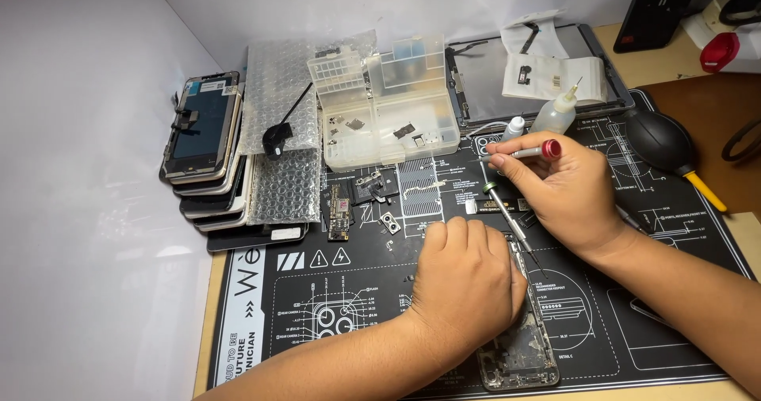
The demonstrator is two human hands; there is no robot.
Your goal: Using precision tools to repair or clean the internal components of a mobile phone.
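Note:
My left hand [468, 278] lies closed over the upper part of an opened phone chassis [523, 353] on the black work mat [602, 322], holding it in place. My right hand [559, 187] grips a small screwdriver with a red cap [539, 151], its shaft lying across my fingers. A second, thin screwdriver with a green collar [507, 215] lies on the mat between my hands. Loose small parts, a circuit board [339, 215] and metal brackets [390, 222], sit on the mat left of my hands.
A clear plastic parts organizer [388, 104] stands at the back. A stack of phone screens [202, 143] and bubble wrap [281, 143] lie at left. A squeeze bottle [556, 112], a tablet frame [476, 76] and a black air blower [662, 141] are at right.

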